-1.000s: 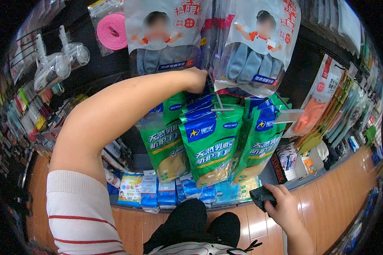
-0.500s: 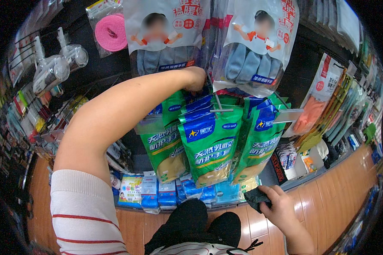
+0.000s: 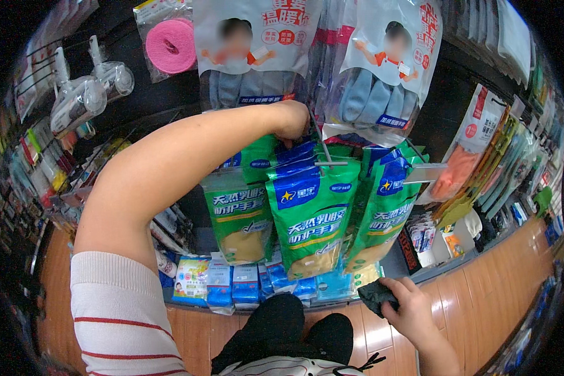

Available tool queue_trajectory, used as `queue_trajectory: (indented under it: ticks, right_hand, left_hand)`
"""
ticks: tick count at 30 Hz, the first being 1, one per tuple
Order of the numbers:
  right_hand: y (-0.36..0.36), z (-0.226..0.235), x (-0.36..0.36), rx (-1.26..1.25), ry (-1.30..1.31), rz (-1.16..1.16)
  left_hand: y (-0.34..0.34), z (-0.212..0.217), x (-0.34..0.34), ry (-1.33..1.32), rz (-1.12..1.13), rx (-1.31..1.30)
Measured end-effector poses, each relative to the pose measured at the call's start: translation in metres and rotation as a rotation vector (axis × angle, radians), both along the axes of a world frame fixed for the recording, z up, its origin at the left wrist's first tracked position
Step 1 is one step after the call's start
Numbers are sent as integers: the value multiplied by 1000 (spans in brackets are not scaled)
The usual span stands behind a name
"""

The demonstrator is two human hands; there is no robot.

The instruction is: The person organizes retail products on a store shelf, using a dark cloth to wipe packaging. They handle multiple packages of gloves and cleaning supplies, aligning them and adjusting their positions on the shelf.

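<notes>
Dark grey, crumpled cloth (image 3: 378, 297) sits in the right hand (image 3: 410, 308) in the head view, pinched between the thumb and the bent fingers, with a rough edge jutting out to the left. This hand is low, over the wooden floor (image 3: 376, 341) and near the edge of the bottom shelf.

The left hand (image 3: 293, 121) is raised, its bare forearm crossing the picture above a white knitted sleeve (image 3: 122, 313) with thin red stripes. Its fingers bend down at the top of the green packets, beside a thin metal hook (image 3: 323, 141); the fingertips are hidden, so I cannot tell whether they grip anything.

Three green packets (image 3: 313, 216) face forward below the left hand, in shiny, creased plastic with blue tops and see-through lower parts showing beige gloves (image 3: 312, 266). The middle one hangs below the hook's flat metal end.

Above hang two large clear bags (image 3: 379, 75) with smooth, puffy grey-blue gloves (image 3: 376, 100) inside. A round pink roll (image 3: 170, 49), coarse like woven strap, hangs to their left in clear film. Soft, glossy blue packs (image 3: 245, 287) lie along the bottom shelf (image 3: 319, 307).
</notes>
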State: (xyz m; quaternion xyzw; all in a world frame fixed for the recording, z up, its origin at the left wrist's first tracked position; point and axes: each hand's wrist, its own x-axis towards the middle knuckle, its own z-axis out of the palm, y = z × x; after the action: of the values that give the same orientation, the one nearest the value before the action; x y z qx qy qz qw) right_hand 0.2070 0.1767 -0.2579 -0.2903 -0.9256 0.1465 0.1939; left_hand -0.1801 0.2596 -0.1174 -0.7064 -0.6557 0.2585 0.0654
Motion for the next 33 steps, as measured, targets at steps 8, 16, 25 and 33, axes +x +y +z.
queue_trajectory:
  ticks: [8,16,25,33]
  right_hand:
    - [-1,-3,0,12,25,8]
    - [-2,-5,-3,9,20,36]
    - [-3,-2,-5,-17,10,61]
    - [-3,-10,1,-42,46,72]
  left_hand:
    - [-11,0,2,-564,362,11]
    - [-62,17,36,-751,406,-18]
    - [-128,44,66,-642,99,20]
    - [-250,-4,69,-1522,-121,1147]
